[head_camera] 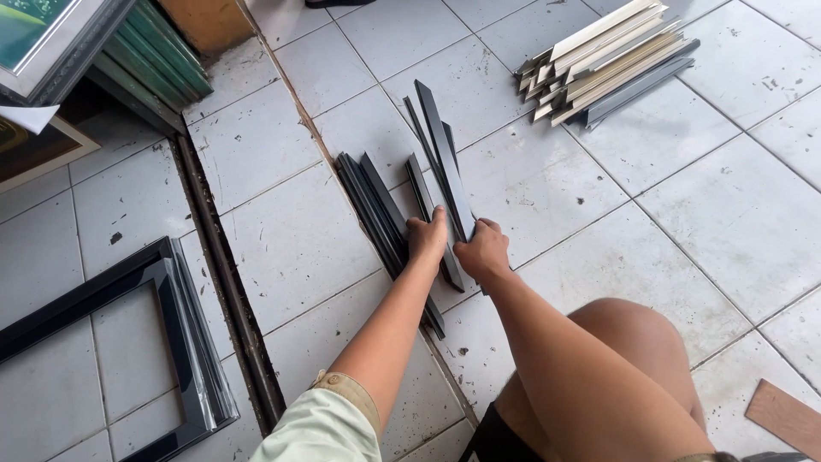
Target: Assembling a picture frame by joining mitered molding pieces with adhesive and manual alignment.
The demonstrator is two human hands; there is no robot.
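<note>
- Floor: pale grey square tiles (710,214), scuffed, dark specks; a dark metal track (227,282) runs diagonally across it.
- L hand (427,238) gripping black frame strips (445,162); R hand (481,251) clenched on same bundle, just beside L. Strips fan out on tiles ahead of hands.
- More black strips (372,210) lie flat, touching the track-side of L hand.
- Cream & grey strip pile (607,60) far R, well apart.
- Assembled black frame (171,342) on floor L; green glass sheets (158,51) lean top L.
- Brown board piece (787,415) bottom R corner.
</note>
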